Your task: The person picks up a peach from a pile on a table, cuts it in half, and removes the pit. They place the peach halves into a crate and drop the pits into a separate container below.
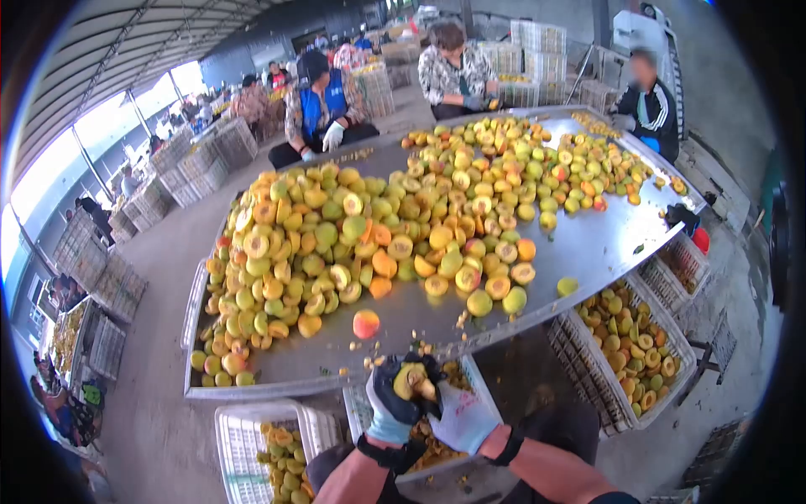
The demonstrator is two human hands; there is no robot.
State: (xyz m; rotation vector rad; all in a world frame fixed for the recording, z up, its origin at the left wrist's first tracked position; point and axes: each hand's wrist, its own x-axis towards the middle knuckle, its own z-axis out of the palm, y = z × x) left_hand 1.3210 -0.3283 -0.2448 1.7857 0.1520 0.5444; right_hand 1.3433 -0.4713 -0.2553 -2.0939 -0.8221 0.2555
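My left hand (391,401), in a white glove with dark fingers, is closed around a cut yellow peach (411,380) just in front of the table's near edge. My right hand (463,417), gloved the same way, meets it from the right with bent fingers at the fruit's cut side. Whatever those fingers hold is too small and covered to make out. Below both hands stands a white crate (479,383) with fruit pieces in it. A whole red-yellow peach (366,324) lies on the metal table (336,340) just beyond, near scattered pits and bits.
A large heap of whole and halved peaches (336,227) covers much of the table. Fruit-filled crates stand at left (238,458) and right (617,403) below its edge. Three people sit around the far side; stacked crates (537,59) rise behind them.
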